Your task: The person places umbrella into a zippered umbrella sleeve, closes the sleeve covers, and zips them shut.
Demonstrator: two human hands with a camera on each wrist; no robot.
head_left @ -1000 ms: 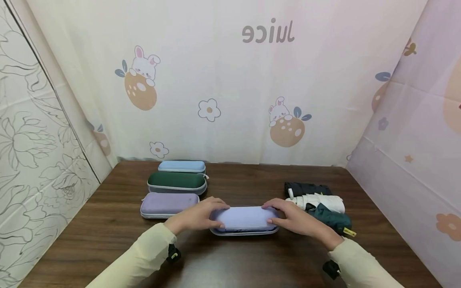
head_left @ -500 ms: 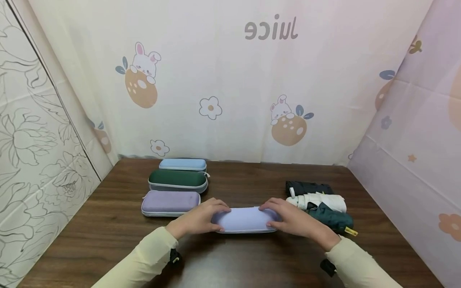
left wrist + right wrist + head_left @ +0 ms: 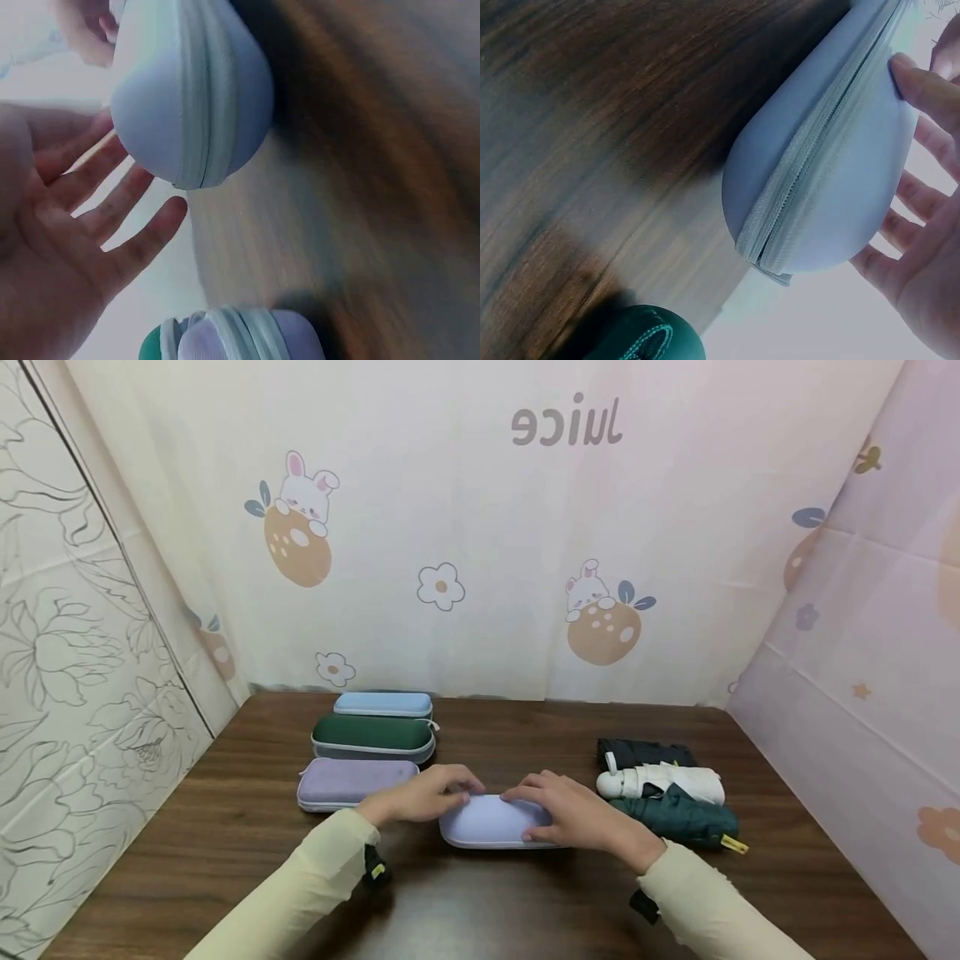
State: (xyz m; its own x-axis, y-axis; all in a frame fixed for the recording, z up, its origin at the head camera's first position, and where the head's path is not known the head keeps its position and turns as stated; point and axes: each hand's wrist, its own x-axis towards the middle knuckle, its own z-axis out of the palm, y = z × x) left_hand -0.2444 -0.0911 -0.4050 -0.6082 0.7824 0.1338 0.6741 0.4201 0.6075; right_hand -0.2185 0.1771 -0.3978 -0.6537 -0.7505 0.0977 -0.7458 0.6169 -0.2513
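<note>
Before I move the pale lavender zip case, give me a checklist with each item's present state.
1. Lid down on the pale lavender zip case: ok, it sits over the lower half.
2. Zipper fastened all round: cannot tell, part of it is out of sight.
3. Right hand on the case: ok, thumb in front, fingers behind.
4. Left hand gripping too: not ok, its fingers are spread loosely at the left end.
5. Purple zip case apart from it: ok, a gap shows.
6. Dark teal folded umbrella apart from it: ok, bare table shows between.
</note>
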